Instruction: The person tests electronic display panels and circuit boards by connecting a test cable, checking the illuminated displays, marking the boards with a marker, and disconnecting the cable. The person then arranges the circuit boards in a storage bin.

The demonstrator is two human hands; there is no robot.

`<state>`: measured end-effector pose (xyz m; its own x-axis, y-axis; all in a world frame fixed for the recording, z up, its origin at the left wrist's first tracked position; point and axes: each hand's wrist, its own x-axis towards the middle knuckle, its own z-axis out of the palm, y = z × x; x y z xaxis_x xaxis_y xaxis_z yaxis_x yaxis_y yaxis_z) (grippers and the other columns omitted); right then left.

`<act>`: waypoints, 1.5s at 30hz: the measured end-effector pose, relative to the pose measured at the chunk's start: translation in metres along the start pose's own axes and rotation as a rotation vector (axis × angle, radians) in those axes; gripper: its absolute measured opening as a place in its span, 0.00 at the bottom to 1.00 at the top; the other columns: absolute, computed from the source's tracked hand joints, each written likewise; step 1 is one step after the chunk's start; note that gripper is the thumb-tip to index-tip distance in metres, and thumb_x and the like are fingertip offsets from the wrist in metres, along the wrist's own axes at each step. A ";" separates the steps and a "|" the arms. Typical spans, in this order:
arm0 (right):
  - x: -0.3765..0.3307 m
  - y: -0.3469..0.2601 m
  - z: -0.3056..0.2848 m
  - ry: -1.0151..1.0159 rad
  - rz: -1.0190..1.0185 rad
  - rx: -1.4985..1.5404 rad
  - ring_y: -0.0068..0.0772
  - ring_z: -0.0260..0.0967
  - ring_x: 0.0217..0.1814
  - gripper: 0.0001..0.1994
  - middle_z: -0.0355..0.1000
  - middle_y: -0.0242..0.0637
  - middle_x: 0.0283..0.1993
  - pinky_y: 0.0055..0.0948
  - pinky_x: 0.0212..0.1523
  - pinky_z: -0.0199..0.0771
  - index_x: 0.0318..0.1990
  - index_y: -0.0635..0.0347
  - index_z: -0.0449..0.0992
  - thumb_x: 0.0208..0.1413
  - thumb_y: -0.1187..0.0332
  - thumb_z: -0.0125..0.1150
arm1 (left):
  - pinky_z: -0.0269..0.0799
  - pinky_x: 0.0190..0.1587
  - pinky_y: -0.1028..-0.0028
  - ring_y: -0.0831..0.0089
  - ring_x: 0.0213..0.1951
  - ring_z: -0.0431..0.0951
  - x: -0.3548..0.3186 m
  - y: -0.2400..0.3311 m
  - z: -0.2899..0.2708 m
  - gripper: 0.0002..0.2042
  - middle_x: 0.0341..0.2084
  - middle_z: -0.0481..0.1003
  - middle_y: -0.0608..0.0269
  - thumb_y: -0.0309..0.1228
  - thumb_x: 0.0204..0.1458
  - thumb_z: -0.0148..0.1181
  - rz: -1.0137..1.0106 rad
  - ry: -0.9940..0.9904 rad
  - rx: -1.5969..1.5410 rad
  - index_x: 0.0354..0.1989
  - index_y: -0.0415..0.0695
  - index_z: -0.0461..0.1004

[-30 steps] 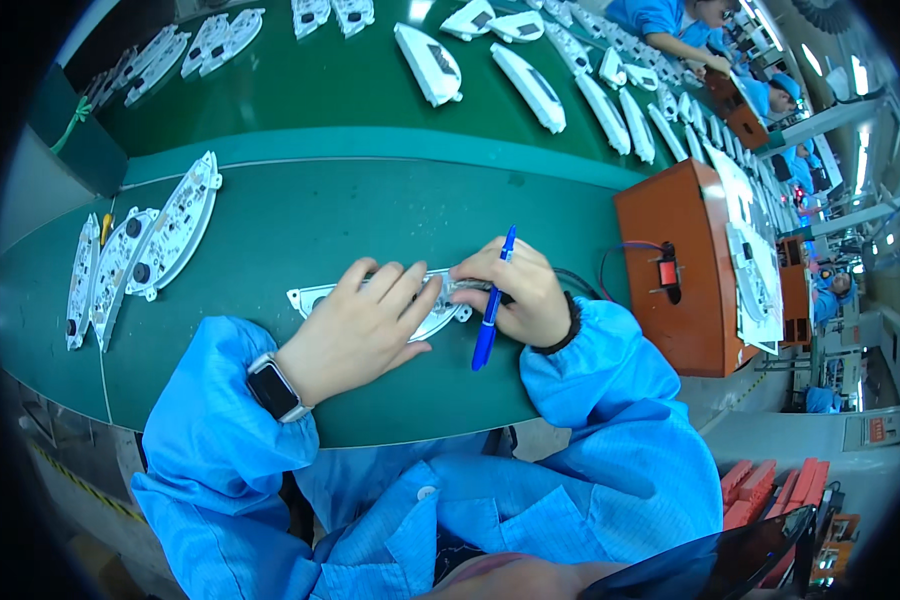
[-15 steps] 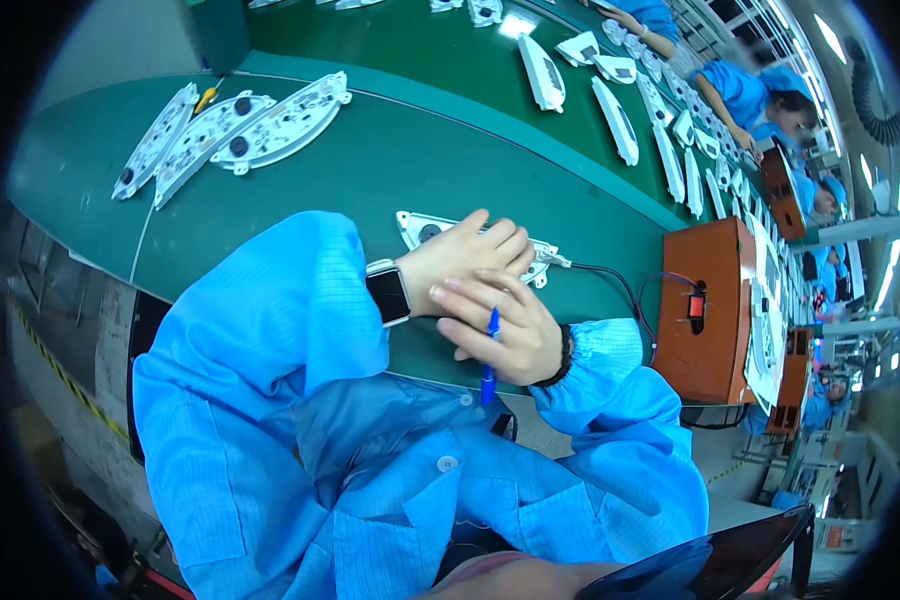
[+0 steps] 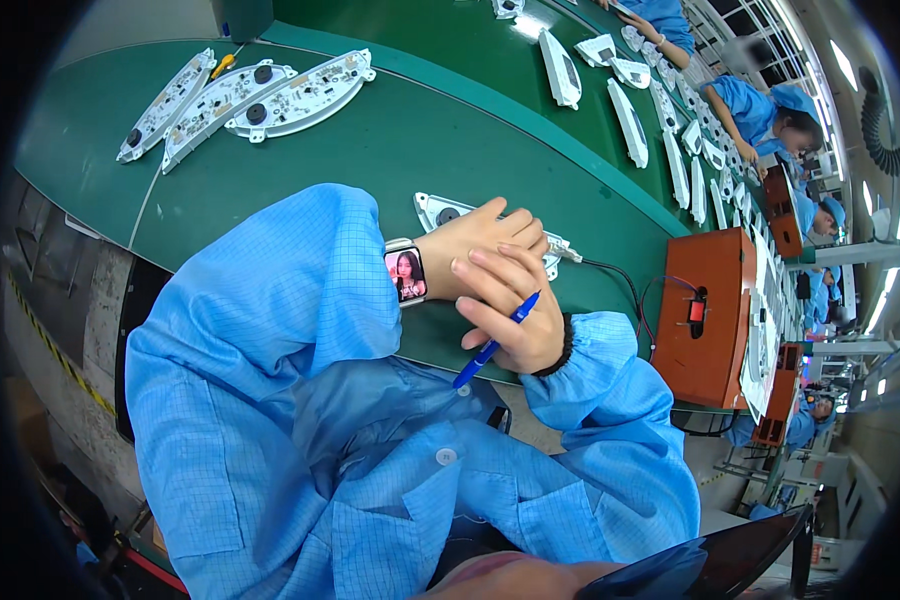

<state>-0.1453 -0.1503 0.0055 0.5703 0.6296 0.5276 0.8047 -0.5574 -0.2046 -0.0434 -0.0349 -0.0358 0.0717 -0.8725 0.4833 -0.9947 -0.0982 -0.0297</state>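
White plastic panel point(image 3: 438, 212) lies mid-frame on the green desk point(image 3: 370, 150), pinned flat under the left hand point(image 3: 480, 245). Right hand point(image 3: 510, 310) overlaps it, its grip closed around a blue pen point(image 3: 495, 340), tip down.

A blue pen point(image 3: 495, 340) is held in the right hand point(image 3: 510, 305). A white board with black round parts point(image 3: 445, 212) is seen under the left hand point(image 3: 480, 245). Both arms are covered by light blue sleeves with a fine grid pattern point(image 3: 300, 290). The table point(image 3: 370, 150) is coloured dark green. An orange box point(image 3: 705, 315) is seen beside it. A yellow-and-black striped line point(image 3: 55, 340) is painted on the floor.
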 end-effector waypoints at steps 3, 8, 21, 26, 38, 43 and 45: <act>-0.003 0.006 -0.002 0.050 0.045 -0.025 0.52 0.66 0.58 0.23 0.70 0.47 0.55 0.51 0.56 0.63 0.48 0.56 0.66 0.48 0.57 0.65 | 0.61 0.39 0.70 0.69 0.41 0.67 0.001 -0.001 0.002 0.16 0.33 0.68 0.64 0.42 0.48 0.53 0.001 0.129 -0.024 0.40 0.44 0.71; -0.011 0.022 -0.024 0.124 0.112 -0.271 0.47 0.70 0.53 0.20 0.74 0.45 0.50 0.48 0.54 0.64 0.37 0.55 0.69 0.43 0.56 0.70 | 0.62 0.38 0.70 0.70 0.40 0.67 -0.001 -0.001 0.003 0.14 0.34 0.69 0.65 0.43 0.50 0.53 0.030 0.115 0.009 0.35 0.44 0.72; -0.058 0.064 -0.047 -0.052 0.424 -0.212 0.46 0.67 0.26 0.12 0.68 0.41 0.23 0.40 0.26 0.65 0.32 0.59 0.73 0.45 0.63 0.68 | 0.64 0.53 0.62 0.57 0.49 0.69 0.002 -0.005 -0.022 0.25 0.50 0.69 0.50 0.41 0.46 0.63 -0.049 -0.047 -0.297 0.50 0.37 0.69; -0.063 0.063 -0.043 -0.008 0.415 -0.200 0.43 0.67 0.22 0.11 0.67 0.38 0.20 0.38 0.25 0.65 0.28 0.58 0.72 0.44 0.65 0.68 | 0.63 0.54 0.61 0.58 0.50 0.69 0.009 -0.007 -0.031 0.25 0.50 0.69 0.53 0.39 0.45 0.64 -0.073 -0.101 -0.345 0.50 0.40 0.70; -0.065 0.063 -0.060 0.486 0.511 -0.161 0.47 0.71 0.24 0.09 0.72 0.41 0.24 0.37 0.24 0.68 0.33 0.62 0.71 0.47 0.73 0.66 | 0.64 0.52 0.62 0.60 0.48 0.70 0.017 -0.004 -0.036 0.27 0.48 0.70 0.52 0.39 0.42 0.65 -0.042 -0.110 -0.259 0.50 0.37 0.70; -0.063 0.070 -0.062 0.502 0.671 -0.239 0.44 0.71 0.34 0.10 0.74 0.43 0.33 0.34 0.35 0.70 0.38 0.65 0.73 0.49 0.75 0.64 | 0.63 0.54 0.62 0.59 0.49 0.69 0.019 -0.002 -0.037 0.27 0.49 0.69 0.51 0.40 0.43 0.66 -0.041 -0.146 -0.202 0.51 0.37 0.69; -0.063 0.072 -0.062 0.552 0.670 -0.223 0.43 0.71 0.40 0.12 0.74 0.42 0.38 0.34 0.41 0.70 0.42 0.64 0.73 0.49 0.77 0.63 | 0.63 0.54 0.61 0.59 0.49 0.69 0.019 -0.001 -0.036 0.28 0.50 0.69 0.51 0.40 0.43 0.66 -0.054 -0.150 -0.217 0.50 0.37 0.69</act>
<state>-0.1340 -0.2639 0.0090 0.7018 -0.1840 0.6882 0.2474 -0.8430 -0.4777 -0.0435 -0.0344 0.0049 0.1190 -0.9316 0.3434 -0.9805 -0.0557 0.1887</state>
